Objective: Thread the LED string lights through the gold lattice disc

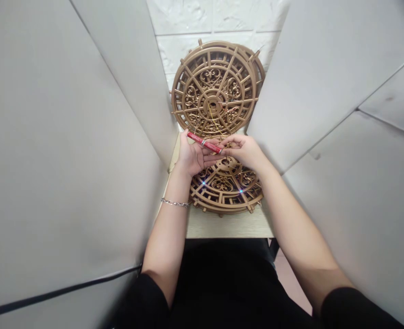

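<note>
Two slim red batteries point(204, 142), end to end in a slanting line, lie across the palm of my left hand point(195, 157), its thumb at their left end and its fingers stretched beneath them. My right hand point(240, 148) pinches at their right end; a thin wire there is hard to make out. Beneath both hands a gold openwork disc point(222, 185) lies on the table, partly hidden, with two small bluish lights glowing on it. Behind it leans another round gold lattice point(213, 89) with scrollwork, and a thin yellow wire point(214, 118) runs down from its centre.
More gold discs are stacked behind the upper one, against a white brick-patterned wall point(184, 18). Pale panels point(119, 119) close in on the left and right. The light wooden table point(227, 226) is narrow, its front edge near my body.
</note>
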`<action>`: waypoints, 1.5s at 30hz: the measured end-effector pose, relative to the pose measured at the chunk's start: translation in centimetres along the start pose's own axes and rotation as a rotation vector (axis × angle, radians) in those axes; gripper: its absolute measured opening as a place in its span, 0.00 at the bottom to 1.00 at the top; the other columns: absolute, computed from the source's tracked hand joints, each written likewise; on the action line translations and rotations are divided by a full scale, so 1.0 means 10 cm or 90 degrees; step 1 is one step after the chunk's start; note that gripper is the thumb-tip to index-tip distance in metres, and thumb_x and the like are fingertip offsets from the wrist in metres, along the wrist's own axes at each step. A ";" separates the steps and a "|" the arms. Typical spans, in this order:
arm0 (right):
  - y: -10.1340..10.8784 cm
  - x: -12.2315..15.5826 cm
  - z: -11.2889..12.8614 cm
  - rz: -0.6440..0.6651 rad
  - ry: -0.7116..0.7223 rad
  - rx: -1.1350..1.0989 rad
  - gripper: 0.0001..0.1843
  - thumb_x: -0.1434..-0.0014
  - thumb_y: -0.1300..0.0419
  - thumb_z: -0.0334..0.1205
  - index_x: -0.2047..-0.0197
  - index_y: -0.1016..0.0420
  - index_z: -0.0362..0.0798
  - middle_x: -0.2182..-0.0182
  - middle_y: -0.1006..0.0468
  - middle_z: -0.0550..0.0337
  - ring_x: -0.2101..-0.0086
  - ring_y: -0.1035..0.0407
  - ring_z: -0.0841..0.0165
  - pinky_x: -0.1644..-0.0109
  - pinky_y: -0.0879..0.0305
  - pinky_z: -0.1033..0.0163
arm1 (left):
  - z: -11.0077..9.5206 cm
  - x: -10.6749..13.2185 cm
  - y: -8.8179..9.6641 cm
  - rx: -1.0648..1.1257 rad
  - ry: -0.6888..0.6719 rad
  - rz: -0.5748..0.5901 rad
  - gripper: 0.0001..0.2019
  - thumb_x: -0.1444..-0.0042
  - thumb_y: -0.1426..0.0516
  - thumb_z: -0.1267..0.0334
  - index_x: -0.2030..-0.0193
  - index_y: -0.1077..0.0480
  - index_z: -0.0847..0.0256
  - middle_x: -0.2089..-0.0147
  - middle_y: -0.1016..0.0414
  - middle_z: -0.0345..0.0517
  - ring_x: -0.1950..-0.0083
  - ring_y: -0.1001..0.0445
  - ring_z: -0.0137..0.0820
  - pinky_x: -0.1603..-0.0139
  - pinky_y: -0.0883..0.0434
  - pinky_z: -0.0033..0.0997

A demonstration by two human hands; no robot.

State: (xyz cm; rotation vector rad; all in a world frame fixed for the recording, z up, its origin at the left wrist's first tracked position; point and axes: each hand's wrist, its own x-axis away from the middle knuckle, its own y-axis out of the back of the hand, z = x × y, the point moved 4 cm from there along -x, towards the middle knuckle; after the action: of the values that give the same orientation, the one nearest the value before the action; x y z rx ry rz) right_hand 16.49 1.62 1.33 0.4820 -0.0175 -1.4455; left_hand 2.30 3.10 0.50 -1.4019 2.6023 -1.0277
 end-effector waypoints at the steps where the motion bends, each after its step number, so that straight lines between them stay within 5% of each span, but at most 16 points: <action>1: 0.00 0.00 -0.01 -0.010 -0.004 0.012 0.11 0.57 0.37 0.37 0.68 0.29 0.45 0.83 0.40 0.70 0.80 0.47 0.78 0.76 0.50 0.69 | 0.00 0.01 0.00 0.002 -0.001 -0.006 0.44 0.50 0.73 0.36 0.51 0.32 0.68 0.64 0.23 0.54 0.62 0.24 0.35 0.73 0.29 0.27; 5: 0.01 -0.01 -0.03 -0.046 -0.018 0.047 0.10 0.58 0.36 0.38 0.69 0.29 0.45 0.86 0.46 0.72 0.82 0.53 0.79 0.78 0.55 0.69 | -0.01 0.03 -0.01 0.011 -0.003 -0.024 0.44 0.50 0.73 0.36 0.49 0.34 0.68 0.61 0.23 0.55 0.59 0.25 0.37 0.71 0.28 0.29; 13: -0.02 -0.02 -0.09 -0.026 -0.045 -0.041 0.15 0.56 0.37 0.49 0.70 0.33 0.46 0.83 0.40 0.70 0.83 0.52 0.79 0.80 0.56 0.69 | 0.01 -0.05 0.04 0.103 -0.039 0.049 0.42 0.49 0.71 0.36 0.52 0.33 0.69 0.64 0.24 0.54 0.60 0.24 0.35 0.75 0.28 0.24; 20: 0.02 0.01 -0.06 -0.037 -0.051 -0.121 0.19 0.50 0.46 0.58 0.75 0.38 0.49 0.87 0.48 0.70 0.85 0.52 0.77 0.82 0.55 0.69 | -0.01 -0.01 0.03 0.073 -0.067 -0.033 0.43 0.48 0.71 0.37 0.45 0.39 0.71 0.59 0.25 0.57 0.57 0.25 0.36 0.70 0.27 0.26; 30: -0.03 0.06 -0.04 0.049 -0.102 -0.132 0.14 0.53 0.49 0.35 0.87 0.45 0.47 0.90 0.47 0.69 0.87 0.54 0.79 0.83 0.59 0.68 | 0.01 -0.04 0.01 0.081 -0.049 0.032 0.42 0.48 0.71 0.37 0.47 0.37 0.69 0.61 0.24 0.55 0.60 0.24 0.34 0.73 0.28 0.24; 45: -0.05 0.06 0.07 0.047 -0.078 -0.013 0.13 0.53 0.49 0.38 0.86 0.42 0.46 0.89 0.45 0.70 0.84 0.52 0.79 0.79 0.54 0.68 | 0.02 0.00 -0.05 0.015 -0.008 0.010 0.42 0.50 0.68 0.35 0.45 0.39 0.67 0.58 0.24 0.54 0.57 0.26 0.38 0.73 0.28 0.26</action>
State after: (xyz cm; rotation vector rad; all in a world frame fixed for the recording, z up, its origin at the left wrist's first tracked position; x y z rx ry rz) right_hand 15.89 0.78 1.65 0.3725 -0.1178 -1.3996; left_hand 2.72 2.79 0.59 -1.3760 2.5796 -1.0417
